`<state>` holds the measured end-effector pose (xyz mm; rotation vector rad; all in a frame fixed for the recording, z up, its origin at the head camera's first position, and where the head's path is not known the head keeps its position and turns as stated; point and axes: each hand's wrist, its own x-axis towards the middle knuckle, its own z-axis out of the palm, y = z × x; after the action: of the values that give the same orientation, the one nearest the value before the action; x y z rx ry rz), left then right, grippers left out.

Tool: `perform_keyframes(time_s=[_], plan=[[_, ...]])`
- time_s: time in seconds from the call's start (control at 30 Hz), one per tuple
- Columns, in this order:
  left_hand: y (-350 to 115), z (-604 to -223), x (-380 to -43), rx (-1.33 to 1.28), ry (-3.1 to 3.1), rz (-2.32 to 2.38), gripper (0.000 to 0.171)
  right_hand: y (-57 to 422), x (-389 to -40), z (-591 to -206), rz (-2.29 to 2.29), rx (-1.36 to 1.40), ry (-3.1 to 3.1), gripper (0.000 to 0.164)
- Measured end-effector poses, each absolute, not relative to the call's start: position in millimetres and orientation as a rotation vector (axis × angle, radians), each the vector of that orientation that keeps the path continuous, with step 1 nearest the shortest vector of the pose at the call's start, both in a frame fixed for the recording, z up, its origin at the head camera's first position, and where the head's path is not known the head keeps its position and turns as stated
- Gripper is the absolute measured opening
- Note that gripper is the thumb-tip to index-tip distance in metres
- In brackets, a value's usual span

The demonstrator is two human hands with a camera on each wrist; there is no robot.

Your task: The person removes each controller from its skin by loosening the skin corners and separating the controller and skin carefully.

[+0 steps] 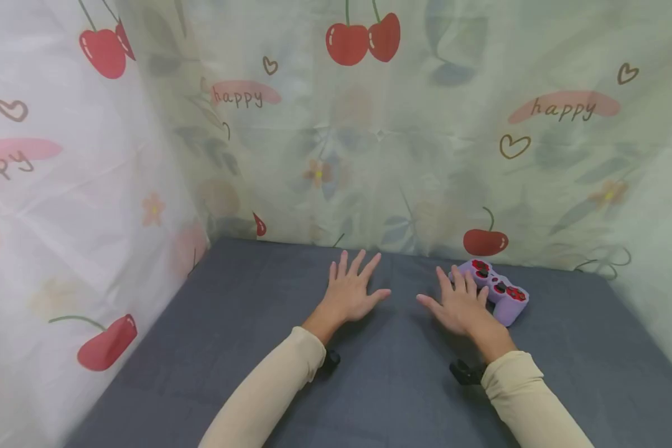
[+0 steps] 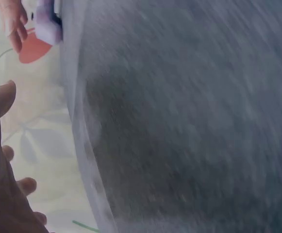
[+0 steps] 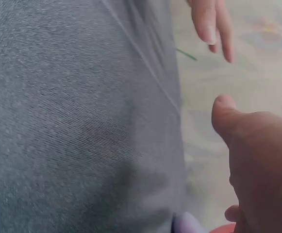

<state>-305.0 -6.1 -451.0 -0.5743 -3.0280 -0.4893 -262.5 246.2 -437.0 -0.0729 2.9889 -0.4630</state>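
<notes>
My left hand [image 1: 350, 296] hovers over the dark table with its fingers spread and holds nothing. To its right, my right hand [image 1: 460, 307] is likewise spread, palm down and holding nothing. A light purple game controller [image 1: 499, 291] with red buttons and black sticks lies just beyond the right hand, whose fingers overlap its left part in the head view. In the left wrist view, one end of the controller [image 2: 48, 26] appears beside the right hand's fingers. The right wrist view catches only a small purple piece of the controller [image 3: 188, 224] at the bottom edge.
The dark grey cloth-covered table [image 1: 213, 348] reaches back to a hanging curtain [image 1: 381, 124] printed with cherries and the word happy. Another curtain side [image 1: 78, 249] closes off the left. A black strap piece [image 1: 467, 372] sits under the right wrist.
</notes>
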Motion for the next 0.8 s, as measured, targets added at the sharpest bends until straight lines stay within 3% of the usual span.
perform_keyframes(time_s=[0.47,0.8], plan=[[13.5,-448.4,-307.6,-0.601,-3.027,-0.717,0.080,276.9,-242.6,-421.6,-0.663,-0.035,3.048,0.102],[35.9,-438.1,-315.7,-0.676,-2.925,-0.873,0.076,309.3,-237.0,-420.1,-0.868,0.005,3.121,0.091]])
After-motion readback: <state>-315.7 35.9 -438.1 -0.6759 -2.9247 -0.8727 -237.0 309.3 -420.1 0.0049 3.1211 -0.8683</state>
